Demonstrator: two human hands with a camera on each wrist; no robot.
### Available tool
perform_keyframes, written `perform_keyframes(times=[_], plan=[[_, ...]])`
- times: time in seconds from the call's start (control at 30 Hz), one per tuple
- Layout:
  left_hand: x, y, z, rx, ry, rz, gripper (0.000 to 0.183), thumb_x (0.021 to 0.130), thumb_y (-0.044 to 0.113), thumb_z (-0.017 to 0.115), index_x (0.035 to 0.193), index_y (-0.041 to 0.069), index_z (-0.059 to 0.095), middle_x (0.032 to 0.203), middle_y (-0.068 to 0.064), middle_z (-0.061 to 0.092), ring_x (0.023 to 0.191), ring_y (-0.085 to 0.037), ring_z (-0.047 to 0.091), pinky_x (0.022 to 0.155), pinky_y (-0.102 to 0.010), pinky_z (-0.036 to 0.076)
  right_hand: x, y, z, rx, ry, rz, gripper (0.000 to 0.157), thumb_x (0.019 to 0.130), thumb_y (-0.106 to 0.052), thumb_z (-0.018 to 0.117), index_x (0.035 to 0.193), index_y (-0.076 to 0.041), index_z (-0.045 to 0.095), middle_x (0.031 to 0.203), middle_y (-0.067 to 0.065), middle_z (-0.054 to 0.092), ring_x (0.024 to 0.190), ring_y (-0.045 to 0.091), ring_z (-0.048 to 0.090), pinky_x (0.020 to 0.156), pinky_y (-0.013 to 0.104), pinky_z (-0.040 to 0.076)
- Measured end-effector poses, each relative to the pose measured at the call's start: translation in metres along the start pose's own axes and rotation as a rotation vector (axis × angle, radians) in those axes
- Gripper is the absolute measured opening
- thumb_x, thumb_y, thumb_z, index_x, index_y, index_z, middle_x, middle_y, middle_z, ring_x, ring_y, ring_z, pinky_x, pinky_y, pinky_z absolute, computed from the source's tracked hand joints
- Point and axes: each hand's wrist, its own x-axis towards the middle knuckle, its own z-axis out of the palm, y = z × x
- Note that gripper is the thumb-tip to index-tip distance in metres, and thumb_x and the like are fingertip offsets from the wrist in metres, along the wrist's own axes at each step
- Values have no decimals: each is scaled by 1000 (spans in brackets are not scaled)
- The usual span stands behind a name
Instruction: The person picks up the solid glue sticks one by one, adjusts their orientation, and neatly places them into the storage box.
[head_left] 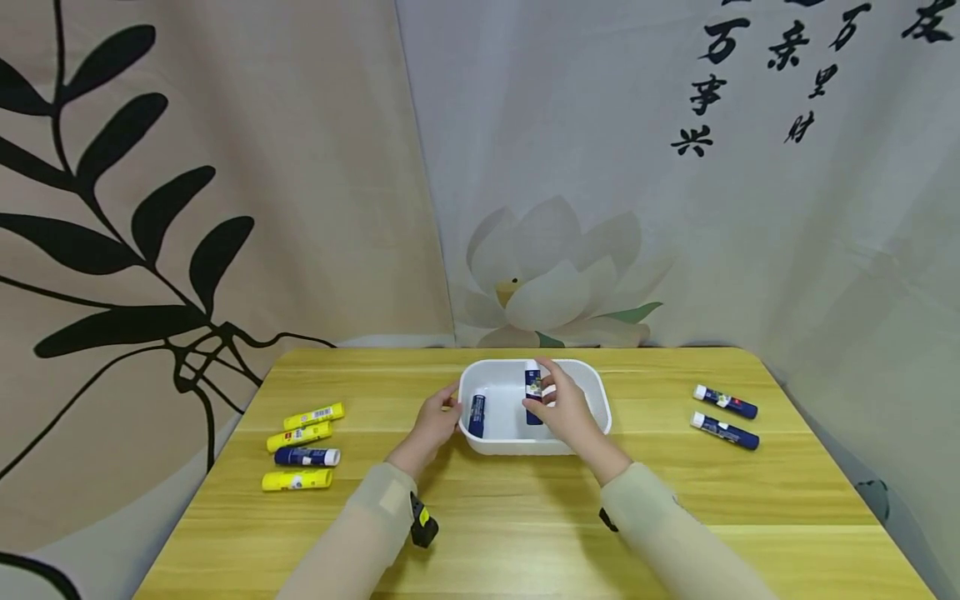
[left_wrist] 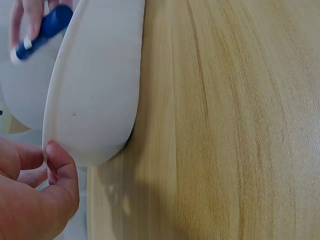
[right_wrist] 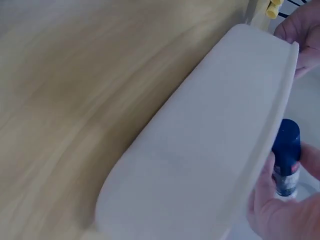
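A white tray (head_left: 592,392) sits mid-table on the wooden table (head_left: 525,517). My left hand (head_left: 448,407) grips its left rim; in the left wrist view the thumb (left_wrist: 62,175) rests against the rim of the tray (left_wrist: 95,90). My right hand (head_left: 547,393) reaches into the tray and pinches a blue glue stick (head_left: 533,393), white cap away from me. That glue stick (right_wrist: 286,160) shows behind the tray wall (right_wrist: 200,150) in the right wrist view, and as the held glue stick (left_wrist: 45,30) in the left wrist view. A second blue glue stick (head_left: 477,414) lies in the tray's left part.
Left of the tray lie three yellow glue sticks (head_left: 298,436) and one blue stick (head_left: 306,456). Two more blue sticks (head_left: 724,417) lie near the table's right edge. Printed curtains hang behind the table.
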Motion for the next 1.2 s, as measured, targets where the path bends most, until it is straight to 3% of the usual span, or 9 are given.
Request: perform_keyframes(times=[0.3, 0.5, 0.63, 0.7, 0.77, 1.0, 1.1, 1.2], plan=[[-2, 1, 0, -7, -3, 8, 46, 95, 3, 49, 141, 5, 44, 99, -10, 47, 72, -12, 46, 68, -29, 50, 20, -3, 32, 12, -209, 240, 70, 80, -13, 74, 142, -10, 42, 101, 16, 59, 74, 20, 59, 58, 29, 55], [-1, 0, 0, -7, 0, 32, 45, 95, 1, 48, 140, 4, 45, 98, -10, 47, 71, -12, 46, 66, -28, 50, 25, -6, 48, -27, -261, 272, 71, 79, -14, 76, 141, -10, 43, 105, 19, 61, 77, 22, 60, 55, 29, 56], [-1, -1, 0, 1, -1, 43, 45, 95, 1, 48, 140, 2, 44, 98, -11, 47, 70, -12, 46, 64, -27, 50, 26, -10, 58, -107, -254, 244, 71, 77, -14, 77, 140, -6, 44, 123, 21, 59, 102, 28, 60, 83, 37, 55], [0, -1, 0, 2, -2, 42, 45, 95, 1, 48, 140, 2, 44, 98, -11, 48, 69, -11, 46, 63, -25, 49, 26, -11, 62, -160, -245, 234, 71, 77, -15, 78, 139, -5, 44, 133, 20, 53, 116, 30, 54, 99, 41, 45], [0, -2, 0, 4, -1, 38, 45, 95, 1, 48, 140, 2, 44, 99, -12, 48, 68, -11, 46, 62, -24, 48, 27, -11, 66, -189, -239, 229, 71, 77, -15, 78, 139, -4, 45, 135, 20, 51, 122, 32, 51, 106, 44, 38], [1, -2, 1, 8, 1, 33, 45, 95, 2, 49, 139, 3, 45, 98, -10, 47, 67, -11, 46, 58, -20, 45, 29, -10, 71, -141, -246, 217, 67, 78, -13, 75, 138, -5, 46, 135, 20, 51, 117, 30, 53, 98, 42, 46], [0, -2, 0, 4, 2, 33, 45, 95, 2, 49, 139, 3, 45, 97, -9, 47, 68, -11, 46, 59, -21, 46, 28, -8, 69, -117, -253, 207, 65, 80, -11, 73, 139, -4, 45, 122, 20, 60, 100, 26, 61, 86, 37, 53], [0, -2, 0, 4, 4, 45, 45, 94, 2, 49, 139, 2, 45, 96, -9, 47, 68, -11, 46, 59, -22, 47, 28, -6, 68, -97, -261, 205, 63, 81, -4, 68, 139, -3, 44, 101, 17, 64, 77, 20, 62, 64, 29, 55]])
